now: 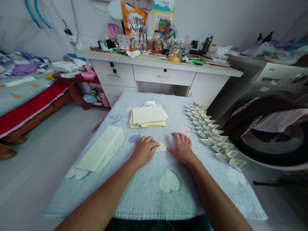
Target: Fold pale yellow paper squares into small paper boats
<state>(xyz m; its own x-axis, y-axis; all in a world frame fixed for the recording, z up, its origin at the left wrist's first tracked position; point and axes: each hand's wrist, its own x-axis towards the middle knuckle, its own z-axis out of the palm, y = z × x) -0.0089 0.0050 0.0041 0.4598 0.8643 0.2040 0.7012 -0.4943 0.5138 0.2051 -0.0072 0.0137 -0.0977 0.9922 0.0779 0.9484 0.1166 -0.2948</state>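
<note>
A small pale piece of folded paper (162, 147) lies on the cloth-covered table between my hands. My left hand (144, 148) has its fingers curled together, with thumb and forefinger on the paper's left end. My right hand (182, 147) rests open on the cloth, fingers stretched forward and the thumb tip close to the paper's right end; whether it touches cannot be seen. Beyond them sits a stack of cream paper sheets (149, 115). Rows of pointed folded paper pieces (209, 130) run down the table's right side.
A pile of larger pale green sheets (102, 149) lies on the left of the blue tablecloth (144, 192). Behind the table stands a white desk (165, 75) crowded with a jar, a bag and other items. A bed (31, 93) is at left, a washing machine (276, 80) at right.
</note>
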